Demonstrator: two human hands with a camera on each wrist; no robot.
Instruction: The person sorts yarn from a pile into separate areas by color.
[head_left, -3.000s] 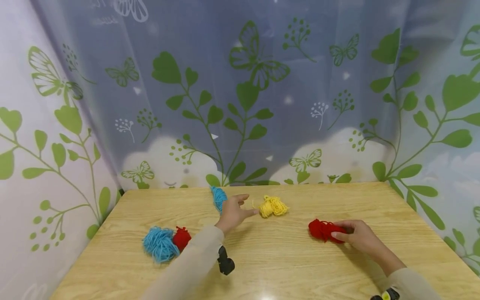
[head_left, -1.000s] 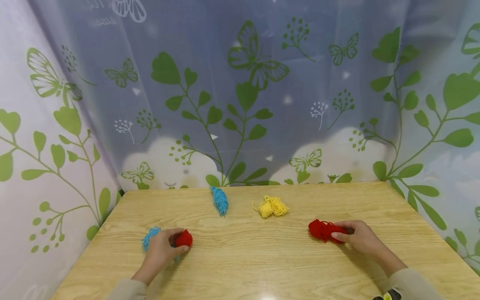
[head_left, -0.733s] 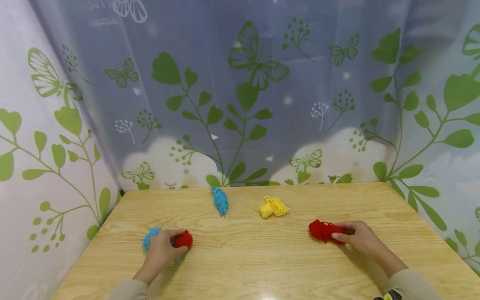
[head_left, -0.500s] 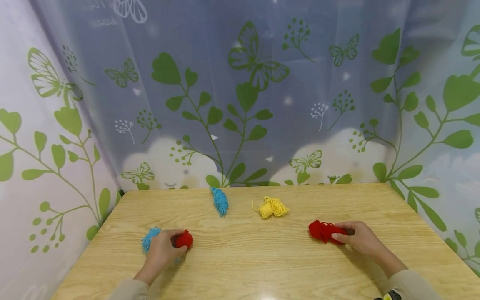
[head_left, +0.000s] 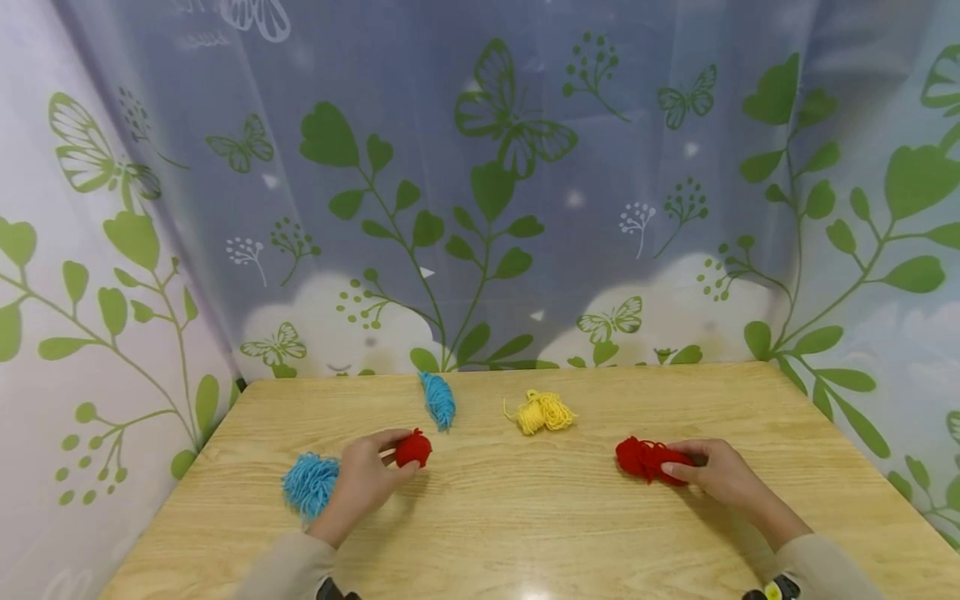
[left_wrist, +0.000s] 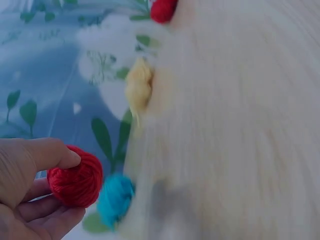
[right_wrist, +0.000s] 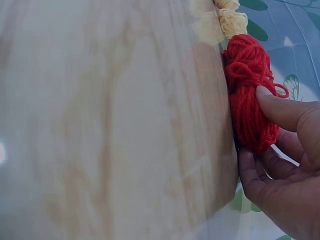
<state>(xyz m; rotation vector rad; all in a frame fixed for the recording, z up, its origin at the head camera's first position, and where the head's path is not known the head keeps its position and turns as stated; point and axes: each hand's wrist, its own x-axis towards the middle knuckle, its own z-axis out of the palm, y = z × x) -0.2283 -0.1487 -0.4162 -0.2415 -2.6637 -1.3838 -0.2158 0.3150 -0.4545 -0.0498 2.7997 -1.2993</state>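
Note:
Between thumb and fingers, my left hand [head_left: 365, 475] holds a small red ball of yarn [head_left: 413, 449] above the table, as the left wrist view also shows with the red ball [left_wrist: 76, 178]. Over on the right, my right hand [head_left: 722, 475] grips one end of a longer red bundle of yarn [head_left: 645, 460] that lies on the table. In the right wrist view the thumb presses on that red bundle [right_wrist: 250, 95], with fingers on its other side. Loose blue yarn [head_left: 311, 485] lies just left of my left hand, partly covered by it.
At the back of the wooden table [head_left: 510, 525] lie a blue yarn skein [head_left: 438, 402] and a yellow yarn bundle [head_left: 546, 412]. A patterned curtain [head_left: 390, 192] hangs along the table's back and sides.
My left hand came from near the blue skein to the small red ball, took it, and has lifted it away from the loose blue yarn, rightward and back. My right hand stays put.

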